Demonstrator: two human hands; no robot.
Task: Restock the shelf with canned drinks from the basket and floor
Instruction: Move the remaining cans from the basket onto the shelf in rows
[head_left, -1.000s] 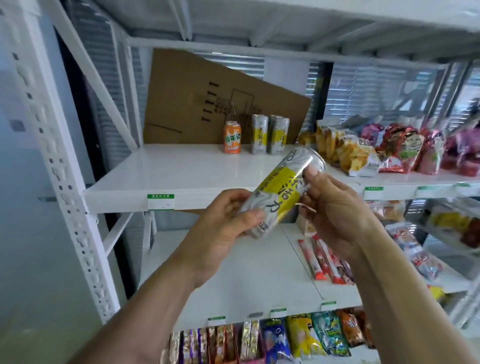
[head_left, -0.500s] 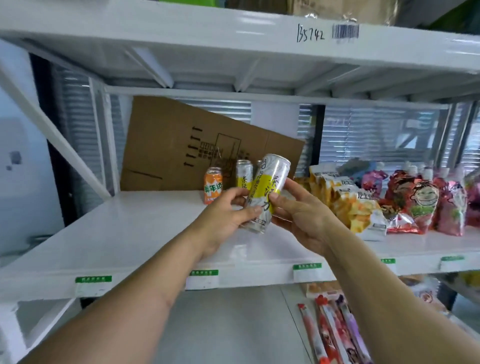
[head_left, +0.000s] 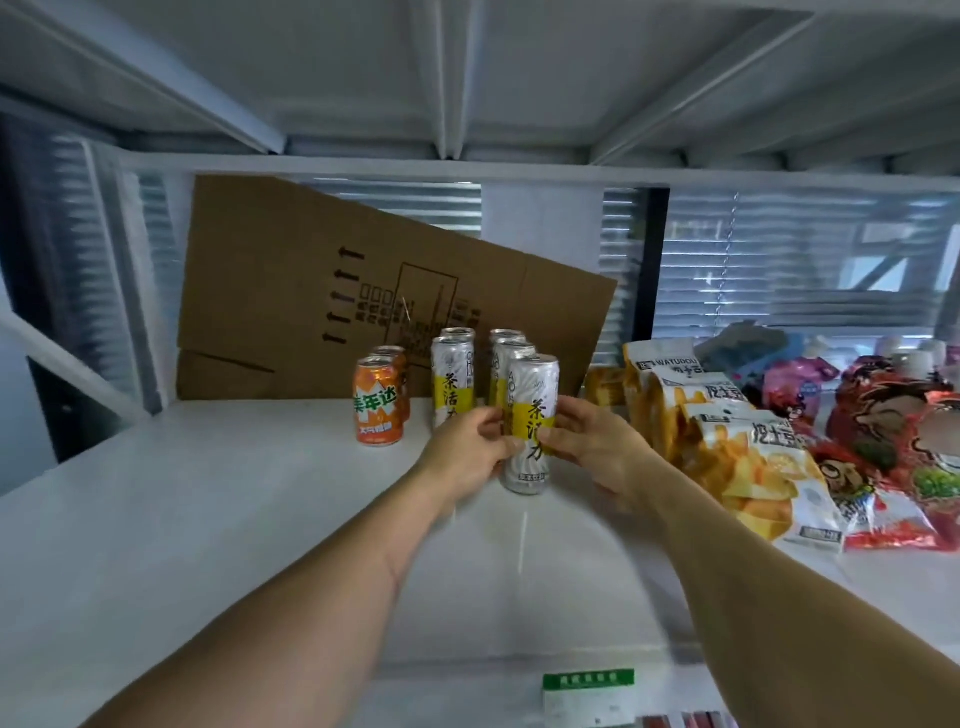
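Observation:
A tall silver can with a yellow label (head_left: 530, 421) stands upright on the white shelf (head_left: 208, 519), at the front of a row of like cans. My left hand (head_left: 465, 457) grips its left side and my right hand (head_left: 597, 452) its right side. Behind it stand more silver and yellow cans (head_left: 452, 379), in two rows. Two short orange cans (head_left: 378, 400) stand to their left. The basket and floor are out of view.
A flattened cardboard box (head_left: 311, 291) leans against the back of the shelf. Snack bags (head_left: 748, 447) and red pouches (head_left: 893, 441) fill the right part of the shelf. A green price tag (head_left: 587, 680) sits on the front edge. The shelf above hangs low overhead.
Both hands carried the can from in front of the shelf edge, where it was tilted, inward to the row and set it upright. The camera moved closer to the shelf.

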